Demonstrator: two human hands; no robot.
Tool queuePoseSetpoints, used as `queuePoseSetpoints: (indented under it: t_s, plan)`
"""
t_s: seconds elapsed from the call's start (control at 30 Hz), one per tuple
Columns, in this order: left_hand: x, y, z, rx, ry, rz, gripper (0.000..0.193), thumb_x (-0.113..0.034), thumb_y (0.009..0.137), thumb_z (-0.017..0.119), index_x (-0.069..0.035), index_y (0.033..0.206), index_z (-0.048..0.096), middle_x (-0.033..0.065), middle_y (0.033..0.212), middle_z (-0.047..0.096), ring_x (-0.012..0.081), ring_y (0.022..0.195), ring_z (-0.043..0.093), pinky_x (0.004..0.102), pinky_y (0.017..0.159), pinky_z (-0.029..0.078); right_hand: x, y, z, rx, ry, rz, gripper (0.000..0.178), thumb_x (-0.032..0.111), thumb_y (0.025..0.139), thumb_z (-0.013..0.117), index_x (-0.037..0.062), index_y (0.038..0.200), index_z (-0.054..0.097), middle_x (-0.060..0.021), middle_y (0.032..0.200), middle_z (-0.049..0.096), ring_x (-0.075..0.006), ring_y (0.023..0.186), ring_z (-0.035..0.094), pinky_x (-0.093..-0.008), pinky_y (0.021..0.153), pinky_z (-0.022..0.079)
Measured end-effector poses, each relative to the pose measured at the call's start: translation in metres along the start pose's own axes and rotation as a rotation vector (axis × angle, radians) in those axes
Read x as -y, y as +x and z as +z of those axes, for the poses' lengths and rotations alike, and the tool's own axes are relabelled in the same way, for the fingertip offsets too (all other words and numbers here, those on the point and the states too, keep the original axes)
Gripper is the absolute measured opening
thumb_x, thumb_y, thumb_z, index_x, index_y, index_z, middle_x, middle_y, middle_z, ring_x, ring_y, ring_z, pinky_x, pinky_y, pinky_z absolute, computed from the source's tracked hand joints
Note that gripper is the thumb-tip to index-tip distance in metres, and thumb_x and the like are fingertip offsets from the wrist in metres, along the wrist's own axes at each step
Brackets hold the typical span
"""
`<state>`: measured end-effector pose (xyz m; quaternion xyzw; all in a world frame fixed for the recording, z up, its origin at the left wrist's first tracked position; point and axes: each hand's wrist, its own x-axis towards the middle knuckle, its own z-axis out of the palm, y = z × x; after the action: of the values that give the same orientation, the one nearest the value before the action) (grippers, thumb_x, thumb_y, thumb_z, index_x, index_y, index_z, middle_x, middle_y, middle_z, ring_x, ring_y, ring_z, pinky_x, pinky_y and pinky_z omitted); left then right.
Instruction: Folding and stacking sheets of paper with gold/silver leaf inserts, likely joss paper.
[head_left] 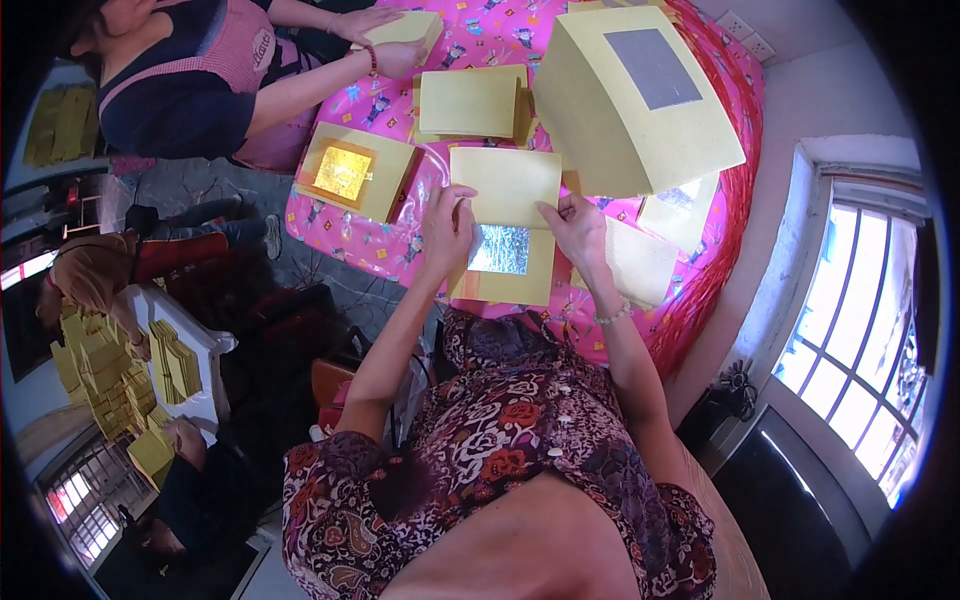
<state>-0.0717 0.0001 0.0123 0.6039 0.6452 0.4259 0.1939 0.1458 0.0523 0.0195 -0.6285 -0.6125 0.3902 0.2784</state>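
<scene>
My left hand (452, 228) and my right hand (580, 230) pinch the lower corners of a plain yellow paper sheet (505, 180). Right below it, on the pink patterned table cover (400, 240), lies yellow joss paper (540, 285) with a shiny silver foil square (502, 249). The held sheet overlaps the upper part of this paper. Beyond the sheet sits a stack of plain yellow paper (468, 103). To the right, close to my right hand, more yellow sheets (640, 260) lie on the cover.
A tall yellow paper stack (620, 110) stands far right, a grey square on top. At left lies a stack with a gold foil square (341, 173). Red strands (725, 230) hang along the right edge. Across the table, a co-worker's hands (395, 58) rest on a yellow block.
</scene>
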Motion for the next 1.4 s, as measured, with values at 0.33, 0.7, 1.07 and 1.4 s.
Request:
queuePoseSetpoints:
  t_s: [0.33,0.7,1.07,1.4]
  plan:
    - [-0.006,-0.009,0.000,0.003,-0.007,-0.051,0.015,-0.007,0.090,0.053,-0.006,0.103,0.061,0.0125,0.091,0.054,0.0278,0.084,0.057,0.0360,0.071,0.046,0.003,-0.010,-0.007,-0.016,-0.158,-0.026,0.036,0.033,0.076,0.077,0.0006,0.073,0.062,-0.0120,0.065,0.064,-0.0254,0.058,0.063,-0.0374,0.057,0.050]
    - [-0.006,-0.023,0.016,-0.199,0.387,0.142,0.021,-0.011,0.084,0.062,-0.013,0.106,0.062,0.0125,0.100,0.051,0.0280,0.098,0.052,0.0454,0.087,0.036,-0.024,-0.016,-0.003,-0.027,-0.175,-0.001,0.043,0.040,0.075,0.078,0.0031,0.085,0.059,-0.0104,0.071,0.064,-0.0277,0.064,0.063,-0.0391,0.060,0.051]
    - [-0.013,-0.006,0.031,0.245,0.572,0.110,0.021,-0.010,0.081,0.062,-0.006,0.100,0.055,0.0134,0.095,0.054,0.0331,0.090,0.058,0.0441,0.077,0.047,-0.028,-0.007,0.012,-0.101,-0.260,-0.258,0.024,0.023,0.079,0.075,0.0059,0.086,0.059,-0.0102,0.080,0.061,-0.0291,0.078,0.061,-0.0408,0.070,0.050]
    - [-0.022,0.004,0.048,0.286,0.598,0.053,0.043,-0.032,0.080,0.073,0.000,0.102,0.053,0.0161,0.098,0.056,0.0340,0.098,0.057,0.0432,0.082,0.050,-0.037,-0.009,0.016,-0.144,-0.149,-0.234,0.023,0.023,0.082,0.073,0.0061,0.085,0.059,-0.0086,0.077,0.058,-0.0243,0.070,0.060,-0.0375,0.064,0.049]
